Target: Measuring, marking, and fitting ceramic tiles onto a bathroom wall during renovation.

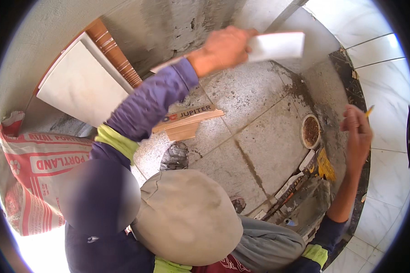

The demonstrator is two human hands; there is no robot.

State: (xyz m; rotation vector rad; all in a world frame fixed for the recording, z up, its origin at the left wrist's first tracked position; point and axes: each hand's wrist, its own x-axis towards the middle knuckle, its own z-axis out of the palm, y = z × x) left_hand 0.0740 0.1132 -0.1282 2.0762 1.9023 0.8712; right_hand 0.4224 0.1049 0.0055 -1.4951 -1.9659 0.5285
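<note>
My left hand, at the end of a stretched purple sleeve, is closed around a long white tile strip. The strip is held up in front of the rough grey wall, and part of it is hidden behind my hand and sleeve. My right hand is raised at the right, close to the white marbled wall tiles. Between its fingers is a thin yellow pencil, only one end of which shows. My bent knee fills the lower middle.
White tiles lean beside a brown carton at the left wall. A red-and-white cement bag stands nearer. Cardboard pieces lie on the grey floor. At right are a round brown-filled opening, a yellow bristly piece and a grimy tray.
</note>
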